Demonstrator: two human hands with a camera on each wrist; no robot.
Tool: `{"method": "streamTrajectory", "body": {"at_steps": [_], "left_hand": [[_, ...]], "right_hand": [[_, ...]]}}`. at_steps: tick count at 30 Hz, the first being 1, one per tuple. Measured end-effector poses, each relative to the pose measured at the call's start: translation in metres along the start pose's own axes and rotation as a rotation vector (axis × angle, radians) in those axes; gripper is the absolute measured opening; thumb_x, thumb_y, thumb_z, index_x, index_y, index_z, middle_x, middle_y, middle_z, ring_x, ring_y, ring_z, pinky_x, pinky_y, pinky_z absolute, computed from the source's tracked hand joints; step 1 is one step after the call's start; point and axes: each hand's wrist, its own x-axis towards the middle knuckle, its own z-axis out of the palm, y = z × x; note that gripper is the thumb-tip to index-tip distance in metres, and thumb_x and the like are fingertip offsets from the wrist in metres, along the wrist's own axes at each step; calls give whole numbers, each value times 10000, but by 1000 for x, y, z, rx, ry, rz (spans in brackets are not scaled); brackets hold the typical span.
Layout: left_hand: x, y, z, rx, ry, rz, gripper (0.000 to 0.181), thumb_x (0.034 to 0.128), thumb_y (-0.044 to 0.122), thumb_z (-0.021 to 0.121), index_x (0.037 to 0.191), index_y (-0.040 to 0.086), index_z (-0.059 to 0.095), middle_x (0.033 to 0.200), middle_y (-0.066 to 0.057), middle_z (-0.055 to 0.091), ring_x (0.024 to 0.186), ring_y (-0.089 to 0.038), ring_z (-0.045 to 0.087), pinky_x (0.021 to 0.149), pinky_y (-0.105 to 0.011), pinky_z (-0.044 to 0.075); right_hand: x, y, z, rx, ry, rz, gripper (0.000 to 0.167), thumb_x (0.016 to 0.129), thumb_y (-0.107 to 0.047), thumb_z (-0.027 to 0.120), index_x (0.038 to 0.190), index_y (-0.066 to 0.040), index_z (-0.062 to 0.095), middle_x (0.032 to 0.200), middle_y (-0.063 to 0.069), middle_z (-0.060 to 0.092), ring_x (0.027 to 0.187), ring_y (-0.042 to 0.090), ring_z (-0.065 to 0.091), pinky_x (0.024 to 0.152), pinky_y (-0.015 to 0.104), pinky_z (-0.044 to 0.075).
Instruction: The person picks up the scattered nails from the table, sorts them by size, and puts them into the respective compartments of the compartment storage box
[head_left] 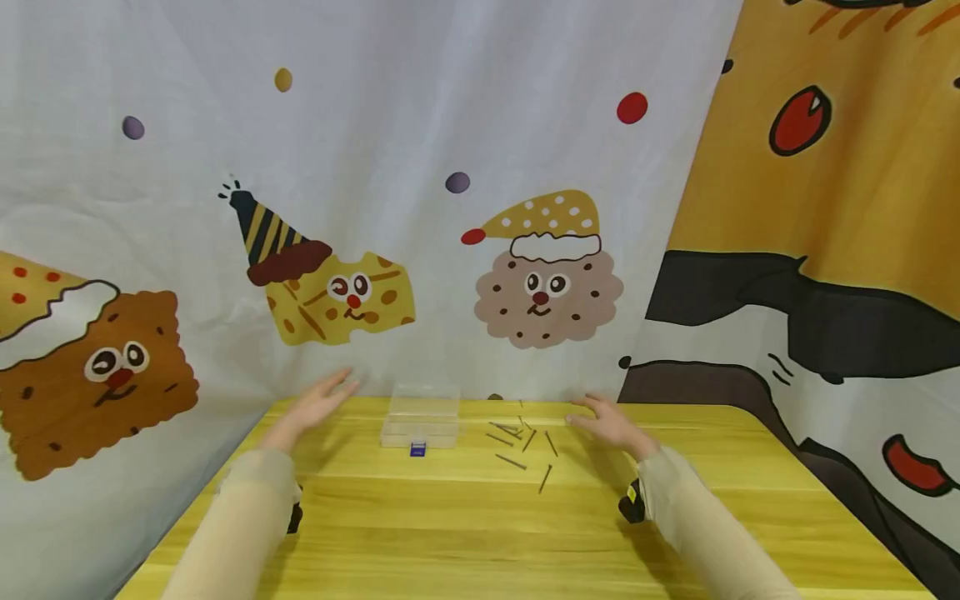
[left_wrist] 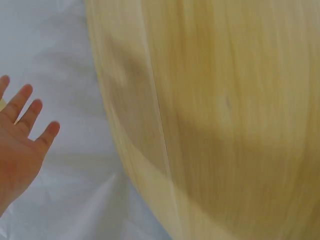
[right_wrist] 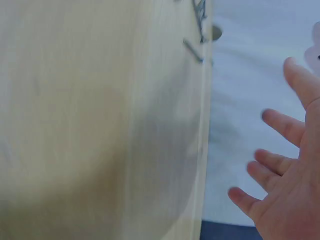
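We grasp nothing: the fingers of our left hand (head_left: 315,408) and right hand (head_left: 609,423) spread loose. Left of our right hand, the nearer, nail-like pieces (head_left: 511,462) lie on the table (head_left: 450,533), long axes pointing several ways; beyond them sits the clear box (head_left: 420,435).

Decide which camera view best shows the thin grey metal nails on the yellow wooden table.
The head view: the thin grey metal nails lie spread out, unobstructed, right of the clear plastic box. The right wrist view catches only a few, blurred, near its top edge; the left wrist view shows none.
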Motion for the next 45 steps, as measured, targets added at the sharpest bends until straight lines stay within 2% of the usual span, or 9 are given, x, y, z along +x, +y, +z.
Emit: {"method": "streamTrajectory", "body": {"at_steps": [4,7,13,16,23,29,34,37,45], "left_hand": [[2,9,5,-160,-16,-46,753,1008,542,375,1529,14,245,1509,-298,274,1345,-477,305,1054,-610,269],[3,12,9,-302,-20,-84,742,1009,519,399,1524,6,251,1518,-295,252,1320,-466,354,1031,-578,334],[1,11,27,-589,-46,-160,648,1051,350,406,1527,-28,182,1494,-340,246,1322,-493,333,1049,-563,323],[1,10,36,-658,-56,-193,614,1054,281,407,1522,-43,177,1486,-352,250,1322,-491,333,1051,-551,323],[-2,13,53,-672,-58,-206,584,1045,240,433,1511,-42,222,1476,-337,291,1257,-436,434,953,-433,410],[-5,12,63,-712,-89,-238,594,1034,222,473,1516,-27,231,1451,-290,339,1038,-240,546,817,-280,446],[-7,10,69,-689,-113,-247,599,1016,186,508,1504,-46,249,1289,-243,493,953,-205,543,840,-320,453],[-6,9,72,-684,-121,-247,624,994,174,551,1505,-34,261,1225,-170,539,942,-212,536,829,-334,454],[-4,6,75,-633,-163,-239,647,968,151,586,1512,-7,274,1438,-286,404,1006,-260,535,837,-363,412]], "right_hand": [[-6,-5,9,99,13,-2,447,989,-279,566,1309,33,576,1347,265,507,1215,449,470,979,572,388],[-9,-8,16,209,6,7,400,984,-244,578,1256,48,615,1257,215,590,1081,351,571,880,491,476],[-12,-19,31,425,-59,37,389,992,-173,563,1254,114,585,1038,259,631,823,363,582,699,435,498],[-14,-21,38,484,-79,57,387,986,-148,569,1259,126,575,950,262,626,692,306,522,632,365,468],[-21,-15,47,480,-88,88,333,959,-124,602,1201,103,631,1059,194,668,632,159,458,584,298,430],[-25,-10,52,469,-104,85,295,914,-66,638,1168,82,662,1089,182,674,631,146,468,565,269,425],[-27,-9,55,459,-125,94,282,873,-25,666,1143,54,686,1020,123,685,554,111,385,545,255,387],[-27,-10,57,428,-121,97,268,859,-21,685,1123,21,706,972,69,670,610,126,406,569,266,387],[-29,-13,59,392,-114,87,266,833,-9,714,1098,15,719,1032,113,687,855,186,552,685,308,456]]}}
